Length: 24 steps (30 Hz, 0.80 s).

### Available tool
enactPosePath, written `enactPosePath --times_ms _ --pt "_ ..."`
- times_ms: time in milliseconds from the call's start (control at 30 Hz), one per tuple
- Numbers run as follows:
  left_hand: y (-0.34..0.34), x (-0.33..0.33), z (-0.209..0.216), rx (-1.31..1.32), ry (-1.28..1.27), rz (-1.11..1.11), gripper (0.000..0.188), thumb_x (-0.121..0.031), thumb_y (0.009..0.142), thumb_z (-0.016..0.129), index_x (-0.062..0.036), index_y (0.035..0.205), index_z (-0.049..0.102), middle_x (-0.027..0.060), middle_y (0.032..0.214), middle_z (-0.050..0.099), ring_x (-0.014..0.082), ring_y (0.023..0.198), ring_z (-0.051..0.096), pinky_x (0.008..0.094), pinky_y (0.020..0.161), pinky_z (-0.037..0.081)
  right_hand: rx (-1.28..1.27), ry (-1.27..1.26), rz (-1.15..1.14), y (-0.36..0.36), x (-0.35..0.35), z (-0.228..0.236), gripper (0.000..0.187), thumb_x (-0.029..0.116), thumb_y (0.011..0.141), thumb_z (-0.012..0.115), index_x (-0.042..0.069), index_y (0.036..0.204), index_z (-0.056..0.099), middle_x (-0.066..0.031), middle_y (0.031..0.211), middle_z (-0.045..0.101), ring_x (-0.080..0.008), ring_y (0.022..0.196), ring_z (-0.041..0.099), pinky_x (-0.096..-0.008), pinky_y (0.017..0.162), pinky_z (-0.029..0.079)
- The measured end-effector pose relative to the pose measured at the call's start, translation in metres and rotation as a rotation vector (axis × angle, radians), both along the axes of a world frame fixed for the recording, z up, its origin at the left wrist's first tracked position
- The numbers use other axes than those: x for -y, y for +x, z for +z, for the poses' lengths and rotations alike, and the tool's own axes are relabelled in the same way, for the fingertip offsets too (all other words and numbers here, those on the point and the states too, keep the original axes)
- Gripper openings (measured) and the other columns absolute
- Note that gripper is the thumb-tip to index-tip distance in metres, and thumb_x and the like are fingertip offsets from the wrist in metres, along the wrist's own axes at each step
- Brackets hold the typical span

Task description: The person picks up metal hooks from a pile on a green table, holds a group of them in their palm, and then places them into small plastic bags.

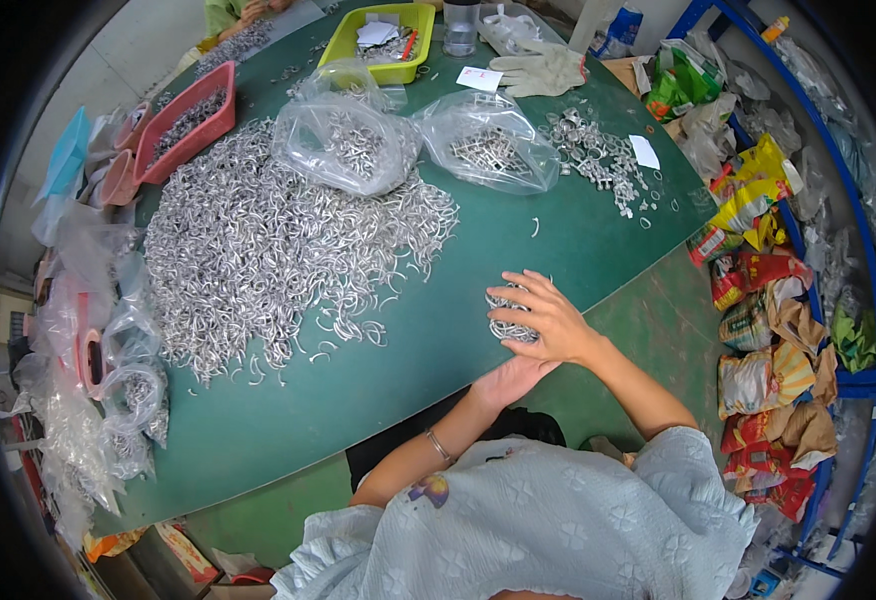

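Near the table's front right edge, my right hand [555,318] curves its fingers over a small clump of silvery metal pieces [508,314]. The clump shows at the left of the fingers; its underside is hidden. My left hand [518,378] lies just below the right one, at the table edge, its fingers mostly hidden by the right hand. A wide heap of small curved silvery metal pieces [258,240] spreads over the left of the green table [378,400]. One loose curved piece [535,227] lies apart, farther off than my hands.
Clear plastic bags of metal parts [348,140] [488,150] stand behind the heap. A red basket [183,130], a yellow basket [378,60], a glove [541,70] and scattered small parts [598,155] lie around. Blue shelving [863,220] with packed bags stands at right. Another person's hand [253,12] shows far left.
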<state>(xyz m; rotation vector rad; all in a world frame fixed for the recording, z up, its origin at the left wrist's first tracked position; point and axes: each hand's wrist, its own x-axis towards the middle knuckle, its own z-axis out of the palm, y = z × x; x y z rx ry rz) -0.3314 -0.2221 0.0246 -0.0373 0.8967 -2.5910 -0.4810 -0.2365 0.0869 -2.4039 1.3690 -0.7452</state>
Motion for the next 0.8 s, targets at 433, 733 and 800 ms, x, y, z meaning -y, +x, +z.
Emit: enactPosePath --times_ms 433,733,800 --pt "-0.003 -0.002 -0.004 0.021 -0.155 -0.089 0.057 -0.038 0.1 0.035 -0.0056 0.147 0.03 0.0157 0.152 0.031 0.0287 0.141 0.031 0.042 0.118 0.026 0.056 -0.128 0.093 0.015 -0.04 -0.014 0.029 0.017 0.07 0.072 0.011 0.099 0.071 -0.0097 0.128 0.06 -0.0324 0.121 0.054 -0.0515 0.103 0.04" --pt "-0.006 -0.005 -0.005 -0.012 -0.336 0.049 0.058 -0.041 0.098 0.037 -0.0079 0.145 0.035 0.0161 0.151 0.034 0.0292 0.14 0.032 0.0439 0.117 0.028 0.109 -0.151 0.012 0.014 -0.044 -0.01 0.053 0.031 0.064 0.078 0.01 0.112 0.066 -0.0129 0.133 0.055 -0.0386 0.127 0.048 -0.0599 0.106 0.032" --pt "-0.005 -0.005 -0.004 0.059 -0.323 0.029 0.056 -0.043 0.097 0.038 -0.0089 0.142 0.041 0.0156 0.148 0.039 0.0299 0.137 0.037 0.045 0.116 0.03 0.097 -0.17 -0.006 0.013 -0.046 -0.017 0.06 0.04 0.069 0.079 0.011 0.118 0.062 -0.0157 0.136 0.052 -0.0416 0.128 0.047 -0.0628 0.105 0.03"
